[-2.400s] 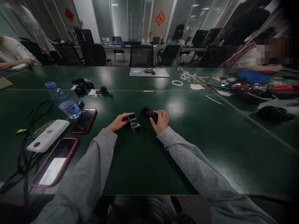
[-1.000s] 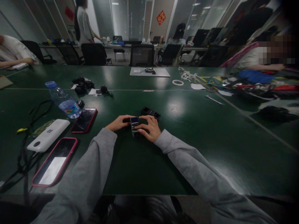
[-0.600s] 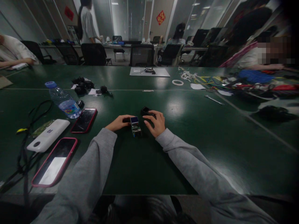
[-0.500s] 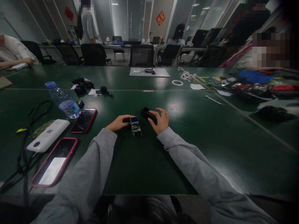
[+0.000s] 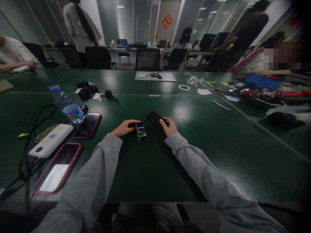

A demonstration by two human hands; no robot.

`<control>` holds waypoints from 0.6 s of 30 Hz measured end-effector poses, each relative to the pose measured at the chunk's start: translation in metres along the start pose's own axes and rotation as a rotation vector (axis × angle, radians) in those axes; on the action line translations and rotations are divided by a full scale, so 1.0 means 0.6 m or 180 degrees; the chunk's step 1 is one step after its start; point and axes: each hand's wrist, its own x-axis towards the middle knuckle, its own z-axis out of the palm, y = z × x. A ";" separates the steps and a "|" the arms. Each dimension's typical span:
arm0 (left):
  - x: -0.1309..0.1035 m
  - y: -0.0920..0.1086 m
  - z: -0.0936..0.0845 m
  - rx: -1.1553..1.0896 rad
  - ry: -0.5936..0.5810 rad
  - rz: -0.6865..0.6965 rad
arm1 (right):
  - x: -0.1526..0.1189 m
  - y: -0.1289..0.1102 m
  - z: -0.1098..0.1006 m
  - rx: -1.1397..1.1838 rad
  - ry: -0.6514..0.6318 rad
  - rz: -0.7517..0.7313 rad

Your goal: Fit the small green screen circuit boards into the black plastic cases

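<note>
A small green circuit board (image 5: 142, 135) with a little screen (image 5: 140, 125) at its far end is just left of centre over the green table. My left hand (image 5: 124, 127) is closed at its left side, thumb and fingers around its far end; a dark part shows between them. To the right, my right hand (image 5: 169, 126) grips the near right end of a black rectangular case (image 5: 155, 118), thumb on top. The case lies tilted away to the left, a plain flat face up. A narrow gap separates the board from the case.
On the left are a water bottle (image 5: 70, 108), two red-cased phones (image 5: 88, 125), a white power bank (image 5: 51, 140) and black cables (image 5: 25, 161). Farther off lie black parts (image 5: 87, 90), a white tape ring (image 5: 184, 87), a wrench (image 5: 221, 105) and tangled wires (image 5: 218, 84). Other people are around.
My right hand has turned the black case, so a plain face shows instead of the side with the window, and its fingers have closed in. My left hand and the board look unmoved.
</note>
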 end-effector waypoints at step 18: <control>-0.002 0.011 0.001 0.0167 0.0003 -0.0025 | -0.003 0.003 0.006 -0.0304 0.0088 -0.0354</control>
